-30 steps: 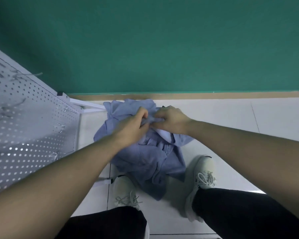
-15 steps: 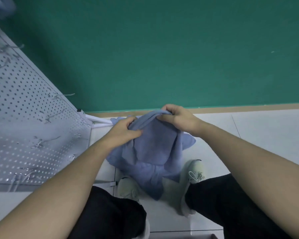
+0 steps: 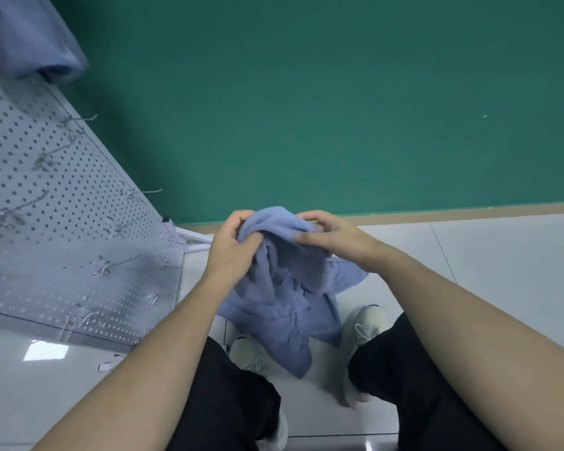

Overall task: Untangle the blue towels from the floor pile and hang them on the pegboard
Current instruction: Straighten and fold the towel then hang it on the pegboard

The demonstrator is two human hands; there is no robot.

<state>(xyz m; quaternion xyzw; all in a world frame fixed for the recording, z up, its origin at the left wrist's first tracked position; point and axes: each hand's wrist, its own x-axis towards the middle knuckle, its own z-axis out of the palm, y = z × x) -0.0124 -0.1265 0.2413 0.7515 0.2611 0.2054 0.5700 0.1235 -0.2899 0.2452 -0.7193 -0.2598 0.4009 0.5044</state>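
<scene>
both hands clamped on one blue towel [image 3: 282, 255], held up in front of the body above the floor. left hand [image 3: 232, 252] curled round the left end of the raised fold, thumb tucked into the cloth; right hand [image 3: 331, 239] gripping the right end, forefinger laid across the front of the fold. top edge bunched into a hump between the two grips, running left to right; the rest hanging down, long axis roughly vertical, lower folds looking caught up with the floor pile [image 3: 290, 330] spread between the two shoes [image 3: 363, 327] on the tiled floor [image 3: 502, 271]. hard to tell where the lifted towel ends and the pile begins.

pegboard [image 3: 46, 222] off to the left, slanting away, wire hooks [image 3: 144, 193] jutting from its face, several bare. another blue towel [image 3: 30, 37] already draped at the board's upper corner. left hand the nearer one to the board, so probably a swing leftward and upward once the hanging part is free of the pile. risk, by the look of it: dragging a second towel up with the first.
</scene>
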